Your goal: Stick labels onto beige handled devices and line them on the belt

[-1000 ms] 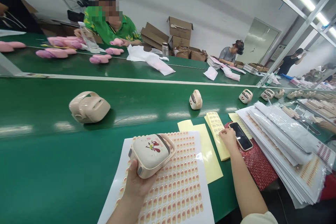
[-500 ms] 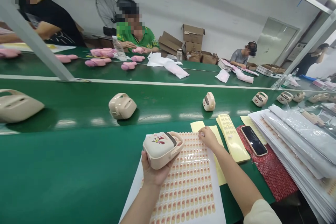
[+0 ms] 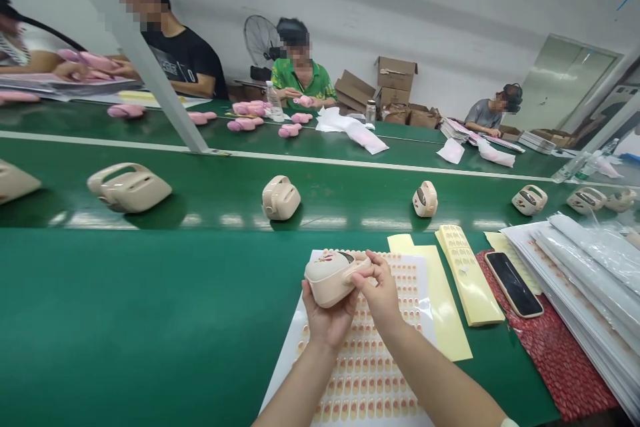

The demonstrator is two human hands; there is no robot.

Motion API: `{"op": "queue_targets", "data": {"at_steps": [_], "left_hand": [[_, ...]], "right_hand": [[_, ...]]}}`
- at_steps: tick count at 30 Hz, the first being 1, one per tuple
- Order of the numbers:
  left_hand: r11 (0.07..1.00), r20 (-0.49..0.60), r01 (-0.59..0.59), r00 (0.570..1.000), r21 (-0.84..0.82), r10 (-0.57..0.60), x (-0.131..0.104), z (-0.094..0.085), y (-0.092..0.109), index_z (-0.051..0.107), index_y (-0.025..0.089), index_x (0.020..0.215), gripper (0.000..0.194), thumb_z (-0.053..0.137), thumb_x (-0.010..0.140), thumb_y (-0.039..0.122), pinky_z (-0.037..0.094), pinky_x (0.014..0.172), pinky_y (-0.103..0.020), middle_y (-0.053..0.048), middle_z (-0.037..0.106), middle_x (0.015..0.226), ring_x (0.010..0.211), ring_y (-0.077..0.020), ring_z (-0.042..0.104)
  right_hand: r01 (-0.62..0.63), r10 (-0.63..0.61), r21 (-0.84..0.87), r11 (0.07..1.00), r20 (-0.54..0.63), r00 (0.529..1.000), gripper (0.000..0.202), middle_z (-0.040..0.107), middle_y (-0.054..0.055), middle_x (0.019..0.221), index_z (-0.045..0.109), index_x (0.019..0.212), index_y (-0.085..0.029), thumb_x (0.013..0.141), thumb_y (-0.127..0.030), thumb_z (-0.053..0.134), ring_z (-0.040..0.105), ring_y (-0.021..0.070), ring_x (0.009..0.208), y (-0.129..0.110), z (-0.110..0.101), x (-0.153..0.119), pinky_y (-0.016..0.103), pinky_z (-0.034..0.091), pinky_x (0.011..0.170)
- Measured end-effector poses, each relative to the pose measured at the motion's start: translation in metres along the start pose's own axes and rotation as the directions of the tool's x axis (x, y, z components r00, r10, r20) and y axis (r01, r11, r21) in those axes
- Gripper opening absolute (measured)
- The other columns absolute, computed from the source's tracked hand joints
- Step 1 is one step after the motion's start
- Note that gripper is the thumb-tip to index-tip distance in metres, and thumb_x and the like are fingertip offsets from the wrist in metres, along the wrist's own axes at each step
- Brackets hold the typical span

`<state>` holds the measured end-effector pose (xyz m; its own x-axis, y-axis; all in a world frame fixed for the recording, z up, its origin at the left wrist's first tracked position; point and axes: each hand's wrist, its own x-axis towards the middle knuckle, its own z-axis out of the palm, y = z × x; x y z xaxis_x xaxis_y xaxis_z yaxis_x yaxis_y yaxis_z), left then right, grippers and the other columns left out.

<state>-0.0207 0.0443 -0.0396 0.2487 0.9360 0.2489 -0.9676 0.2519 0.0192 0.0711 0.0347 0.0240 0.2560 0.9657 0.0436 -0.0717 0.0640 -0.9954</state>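
A cream plastic case with a carry handle (image 3: 327, 283), its pale lid printed with a red motif, rests tilted in my left hand (image 3: 330, 320), whose fingers wrap it from below. My right hand (image 3: 381, 287) is closed at the handle end, thumb against the side joint and fingers over the handle. Whether a sticker sits under those fingertips cannot be made out. Beneath both hands lies a white sheet of small oval stickers (image 3: 370, 367), in rows of beige and orange-pink.
Several similar cases, one of them a cream case (image 3: 281, 199), line the green belt beyond. To the right lie yellow backing paper (image 3: 453, 327), a yellow sticker strip stack (image 3: 470, 277), a phone (image 3: 514, 283) and bagged sheets (image 3: 590, 280). Co-workers sit across, handling pink items.
My right hand has left the sticker sheet's upper right edge and come to the case's handle. The case has turned in my left hand. The view has swung left.
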Motion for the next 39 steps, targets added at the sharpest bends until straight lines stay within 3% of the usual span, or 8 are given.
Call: {"op": "queue_targets", "data": {"at_steps": [12,18,23,26,29,31,34,39], "left_hand": [[1.000,-0.015,-0.008,1.000,-0.016,0.008,-0.001,0.002,-0.003,0.046,0.021,0.122,0.043,0.042,0.084,0.041,0.047,0.087,-0.035,-0.011,0.055,0.121,0.110,-0.0240,0.052],[0.997,-0.027,0.031,0.999,-0.069,-0.033,-0.004,0.001,-0.005,0.040,0.023,0.127,0.049,0.044,0.082,0.041,0.046,0.088,-0.032,-0.011,0.055,0.121,0.107,-0.0226,0.054],[0.992,-0.095,0.064,0.993,-0.111,-0.074,-0.004,0.011,-0.006,0.034,0.022,0.130,0.060,0.055,0.075,0.038,0.048,0.081,-0.021,-0.011,0.056,0.118,0.106,-0.0210,0.054],[0.992,-0.090,0.070,0.993,-0.107,-0.080,-0.003,0.011,-0.003,0.032,0.025,0.131,0.061,0.053,0.075,0.038,0.051,0.073,-0.021,-0.010,0.057,0.116,0.106,-0.0227,0.054],[0.994,-0.076,0.080,0.993,-0.075,-0.085,-0.003,0.006,0.000,0.034,0.026,0.129,0.057,0.051,0.076,0.040,0.053,0.071,-0.025,-0.011,0.056,0.117,0.110,-0.0263,0.051],[0.995,-0.081,0.087,0.993,-0.056,-0.091,-0.004,0.003,0.002,0.039,0.024,0.127,0.056,0.052,0.076,0.041,0.052,0.073,-0.027,-0.012,0.055,0.119,0.115,-0.0284,0.047],[0.996,-0.087,0.080,0.993,-0.030,-0.082,-0.004,0.000,0.002,0.041,0.022,0.126,0.054,0.052,0.077,0.042,0.050,0.082,-0.031,-0.012,0.056,0.118,0.116,-0.0284,0.045],[0.998,-0.032,0.060,0.998,-0.016,-0.060,-0.004,0.002,-0.001,0.041,0.023,0.126,0.050,0.049,0.080,0.039,0.046,0.088,-0.030,-0.009,0.060,0.114,0.110,-0.0220,0.052]], "right_hand": [[0.044,-0.045,-0.065,0.997,-0.017,0.999,0.012,0.053,0.007,0.106,0.057,0.053,-0.020,0.059,-0.024,0.067,0.044,0.0244,0.111,0.004,-0.002,0.004,0.041,0.028,0.098],[0.210,-0.228,-0.197,0.958,-0.072,0.971,0.010,0.052,0.007,0.103,0.057,0.061,-0.021,0.068,-0.026,0.061,0.044,0.0229,0.109,0.014,0.003,-0.002,0.041,0.032,0.096],[0.456,-0.458,-0.448,0.769,0.112,0.882,0.010,0.053,0.008,0.102,0.062,0.078,-0.025,0.069,-0.031,0.064,0.047,0.0253,0.103,0.019,-0.005,-0.002,0.043,0.034,0.091],[0.495,-0.431,-0.570,0.656,0.256,0.865,0.022,0.055,0.008,0.105,0.063,0.092,-0.030,0.071,-0.036,0.064,0.048,0.0270,0.101,0.021,-0.015,0.000,0.044,0.032,0.089],[0.513,-0.398,-0.609,0.605,0.326,0.857,0.034,0.054,0.009,0.108,0.059,0.104,-0.029,0.072,-0.041,0.063,0.048,0.0278,0.102,0.020,-0.022,0.002,0.045,0.030,0.090],[0.502,-0.396,-0.589,0.634,0.311,0.864,0.043,0.052,0.011,0.111,0.055,0.110,-0.026,0.071,-0.043,0.063,0.045,0.0282,0.106,0.018,-0.024,0.003,0.045,0.030,0.093],[0.411,-0.344,-0.493,0.767,0.224,0.912,0.053,0.045,0.013,0.120,0.047,0.118,-0.021,0.072,-0.044,0.060,0.039,0.0272,0.115,0.014,-0.019,0.006,0.044,0.030,0.098],[0.238,-0.190,-0.311,0.920,0.177,0.966,0.049,0.044,0.011,0.121,0.043,0.120,-0.020,0.076,-0.038,0.055,0.039,0.0222,0.116,0.022,-0.004,0.010,0.038,0.032,0.100]]}}
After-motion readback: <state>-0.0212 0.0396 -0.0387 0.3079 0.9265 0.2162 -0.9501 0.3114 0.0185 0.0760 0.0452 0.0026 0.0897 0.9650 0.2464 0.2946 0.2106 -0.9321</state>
